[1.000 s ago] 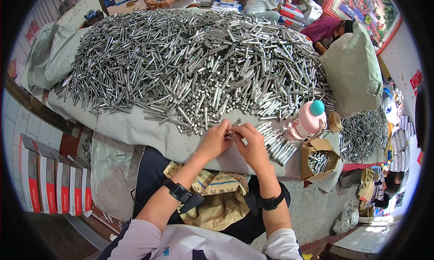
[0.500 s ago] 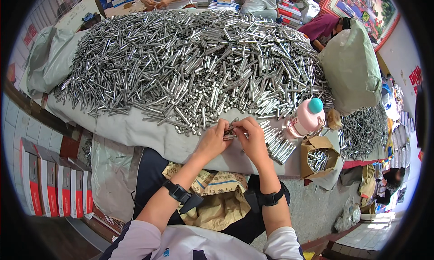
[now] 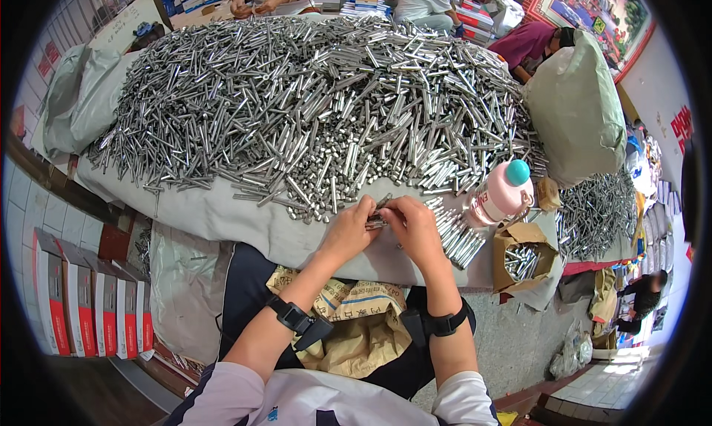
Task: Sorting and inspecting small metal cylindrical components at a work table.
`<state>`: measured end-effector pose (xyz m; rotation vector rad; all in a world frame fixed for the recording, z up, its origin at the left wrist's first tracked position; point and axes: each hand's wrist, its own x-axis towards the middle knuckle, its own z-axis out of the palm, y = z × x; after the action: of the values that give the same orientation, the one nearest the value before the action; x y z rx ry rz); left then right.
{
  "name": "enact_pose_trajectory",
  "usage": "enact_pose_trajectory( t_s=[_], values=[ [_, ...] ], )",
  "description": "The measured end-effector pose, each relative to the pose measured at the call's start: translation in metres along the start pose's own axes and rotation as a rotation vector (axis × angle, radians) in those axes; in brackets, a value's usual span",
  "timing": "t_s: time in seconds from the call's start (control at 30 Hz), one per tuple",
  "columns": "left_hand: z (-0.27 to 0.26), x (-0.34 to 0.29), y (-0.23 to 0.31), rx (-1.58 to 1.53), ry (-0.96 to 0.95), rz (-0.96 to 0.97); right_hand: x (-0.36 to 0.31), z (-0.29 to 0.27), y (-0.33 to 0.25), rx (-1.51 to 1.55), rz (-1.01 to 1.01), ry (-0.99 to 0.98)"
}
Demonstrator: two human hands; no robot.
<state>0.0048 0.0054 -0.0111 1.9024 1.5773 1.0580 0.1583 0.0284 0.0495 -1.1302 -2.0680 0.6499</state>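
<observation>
My left hand (image 3: 352,229) is closed around a few short silvery metal rods (image 3: 377,220), just in front of a large heap. My right hand (image 3: 415,228) meets it from the other side, fingertips bent in and pinching at the same rods. The fingers partly hide them, so their exact number cannot be made out. Beyond both hands spreads the heap of loose metal rods (image 3: 297,100), on a grey cloth (image 3: 256,222). Beside my right hand lies a neat row of metal rods (image 3: 456,237), side by side.
A pink bottle with a teal cap (image 3: 493,195) stands right of the row. Near it is an open cardboard box (image 3: 517,233) holding rods. Pale sacks (image 3: 578,111) flank the heap. A tan sack (image 3: 363,344) lies over my lap. People sit across the table.
My right hand's fingers have curled in slightly and shifted a little over the rods. My left hand has stayed in place. In the right background, a person has shifted.
</observation>
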Motion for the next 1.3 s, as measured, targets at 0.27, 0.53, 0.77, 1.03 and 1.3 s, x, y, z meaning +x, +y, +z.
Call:
enact_pose_trajectory(
  t_s=[0.27, 0.53, 0.77, 1.03, 1.3],
  values=[
    [-0.0005, 0.0004, -0.0002, -0.028, -0.014, -0.014, -0.0011, 0.0011, 0.0001, 0.125, -0.037, 0.020],
    [0.0012, 0.0005, -0.0009, 0.005, -0.023, -0.040, 0.0003, -0.0005, 0.0024, 0.078, 0.043, -0.021],
    [0.0006, -0.0003, -0.0017, -0.011, -0.014, -0.031, 0.0025, -0.0001, 0.0016, 0.146, -0.035, 0.002],
    [-0.0016, 0.0007, 0.0022, -0.008, -0.032, -0.051, 0.0043, -0.0036, -0.0026, 0.145, 0.043, -0.053],
    [0.0011, 0.0004, -0.0016, -0.034, -0.016, -0.024, 0.0053, -0.0057, -0.0009, -0.055, 0.081, -0.096]
  ],
)
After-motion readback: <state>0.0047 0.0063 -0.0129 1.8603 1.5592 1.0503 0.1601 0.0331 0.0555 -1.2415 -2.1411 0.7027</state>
